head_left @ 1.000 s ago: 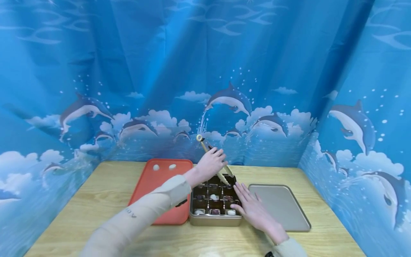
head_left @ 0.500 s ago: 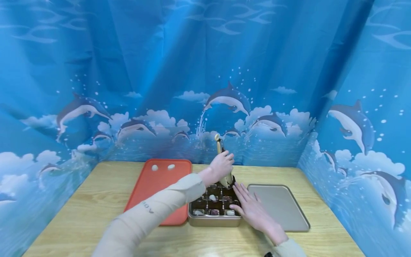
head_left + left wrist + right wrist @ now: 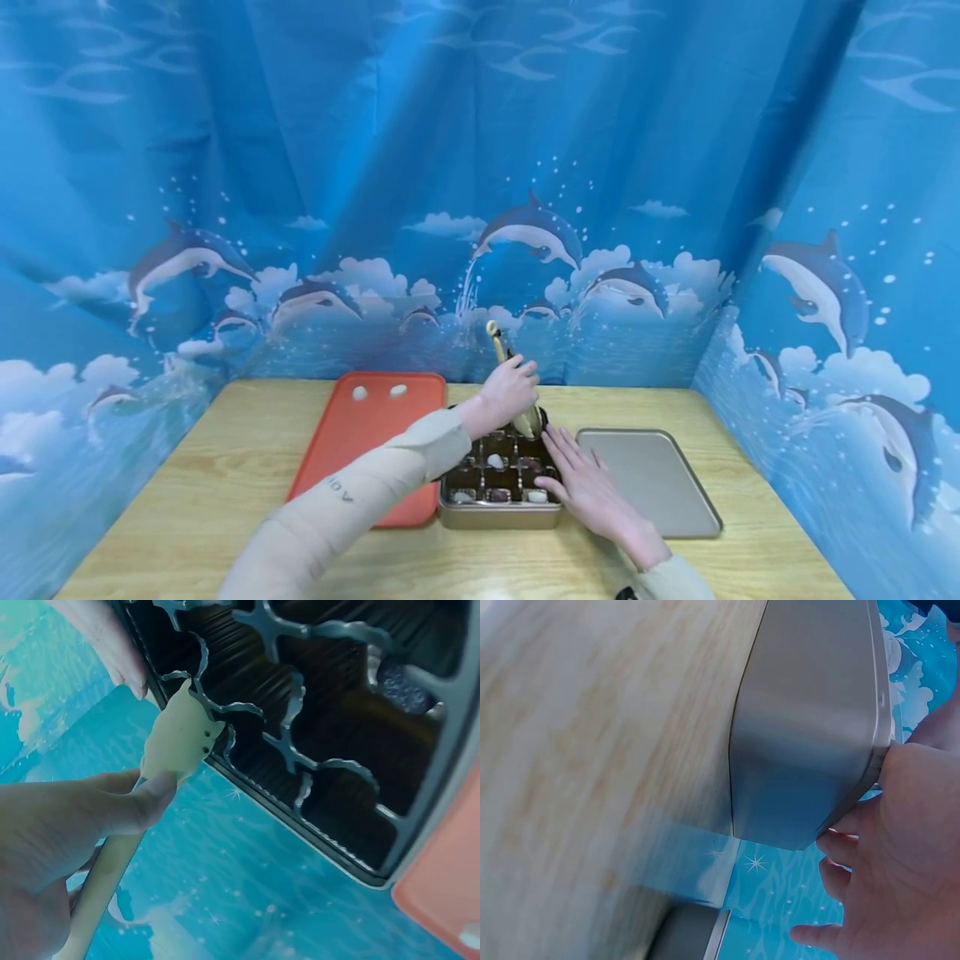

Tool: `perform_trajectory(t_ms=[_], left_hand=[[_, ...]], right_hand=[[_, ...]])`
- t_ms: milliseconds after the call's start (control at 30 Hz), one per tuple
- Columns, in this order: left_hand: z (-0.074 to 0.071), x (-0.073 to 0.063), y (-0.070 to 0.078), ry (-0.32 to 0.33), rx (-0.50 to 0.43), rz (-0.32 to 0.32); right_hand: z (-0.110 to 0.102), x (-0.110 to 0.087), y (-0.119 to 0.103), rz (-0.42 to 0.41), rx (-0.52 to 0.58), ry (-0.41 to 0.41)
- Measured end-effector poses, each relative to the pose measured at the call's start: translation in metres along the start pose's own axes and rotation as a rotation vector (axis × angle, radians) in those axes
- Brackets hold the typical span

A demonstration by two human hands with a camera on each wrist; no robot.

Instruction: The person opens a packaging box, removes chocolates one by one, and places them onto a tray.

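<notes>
My left hand [image 3: 510, 390] grips a pair of cream tongs [image 3: 497, 340], its tip pointing down over the back right of a tin box [image 3: 498, 518]. In the left wrist view, the tongs' broad tip [image 3: 180, 735], with ear-like points and two dark dots, overlaps a corner compartment of the dark divider tray [image 3: 285, 754]. What lies between the tips is hidden. White pieces [image 3: 495, 461] and dark purple pieces [image 3: 498, 495] sit in several compartments. My right hand [image 3: 588, 492] rests with straight fingers along the tin's right rim.
Left of the tin lies a red-orange board [image 3: 352, 442] with two white oval pieces [image 3: 378, 391] near its far edge. A flat grey metal lid [image 3: 652, 483] lies to the right, beyond my right hand. A dolphin-print curtain [image 3: 420, 167] stands behind the wooden table [image 3: 172, 508].
My left hand has moved right, then slightly back left and down, with the tongs. The tongs have become more upright, and their arms, earlier spread apart, look closer together. My right hand stays put.
</notes>
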State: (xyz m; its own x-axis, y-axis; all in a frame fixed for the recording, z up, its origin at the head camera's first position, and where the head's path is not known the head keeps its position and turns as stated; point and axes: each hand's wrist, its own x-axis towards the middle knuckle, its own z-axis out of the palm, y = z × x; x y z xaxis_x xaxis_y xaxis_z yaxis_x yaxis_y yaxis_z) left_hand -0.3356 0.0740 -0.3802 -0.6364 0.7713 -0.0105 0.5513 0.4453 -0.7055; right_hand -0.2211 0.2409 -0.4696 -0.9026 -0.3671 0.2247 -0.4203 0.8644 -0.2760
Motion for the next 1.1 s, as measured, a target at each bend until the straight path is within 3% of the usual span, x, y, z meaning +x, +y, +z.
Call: perform_trajectory(t_ms=[200,467,600,933,1100], left_hand=[[0.009,-0.022,-0.014,0.100,-0.109,-0.103],[0.027,-0.066,-0.031,0.335,-0.354,-0.255],[0.035,-0.085,-0.037,0.415,-0.409,-0.299],[0.053,-0.125,-0.062,0.468,-0.453,-0.385],[0.069,-0.146,-0.076,0.441,-0.467,-0.453]], right_hand=[[0.002,-0.001,0.000,-0.025,0.016,0.044],[0.002,0.000,0.000,-0.006,0.026,0.019],[0.001,-0.001,0.000,-0.001,0.027,0.015],[0.000,0.000,-0.001,0.029,0.005,-0.029],[0.001,0.001,-0.002,0.026,0.008,-0.030]])
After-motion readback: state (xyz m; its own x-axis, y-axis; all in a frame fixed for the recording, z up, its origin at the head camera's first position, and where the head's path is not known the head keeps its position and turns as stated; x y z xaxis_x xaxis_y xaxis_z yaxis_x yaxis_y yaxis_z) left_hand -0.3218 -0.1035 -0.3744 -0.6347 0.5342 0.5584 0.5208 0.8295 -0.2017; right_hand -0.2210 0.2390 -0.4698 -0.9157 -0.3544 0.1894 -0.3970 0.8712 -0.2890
